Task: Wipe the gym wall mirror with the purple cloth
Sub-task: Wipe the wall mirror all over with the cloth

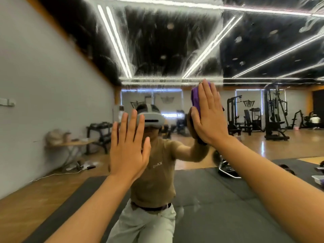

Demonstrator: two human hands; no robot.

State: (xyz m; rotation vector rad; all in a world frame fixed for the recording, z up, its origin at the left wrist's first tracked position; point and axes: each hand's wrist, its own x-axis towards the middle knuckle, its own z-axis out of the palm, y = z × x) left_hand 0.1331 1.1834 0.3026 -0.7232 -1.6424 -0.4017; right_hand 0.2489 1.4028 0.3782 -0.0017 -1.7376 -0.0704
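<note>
The wall mirror (166, 50) fills the view, its upper part streaked with wet smears. My right hand (207, 113) lies flat with straight fingers, pressing the purple cloth (195, 100) against the glass at mid height; only the cloth's left edge shows past my fingers. My left hand (128, 146) is raised beside it, lower and to the left, fingers straight and spread, palm toward the mirror and holding nothing. Whether it touches the glass is unclear. My reflection stands between my arms.
The mirror reflects a gym: weight machines (275, 111) at the right, a dumbbell rack (100, 130) and a small table at the left, dark floor mats (210, 199) on wooden flooring. A grey side wall (43, 102) meets the mirror at the left.
</note>
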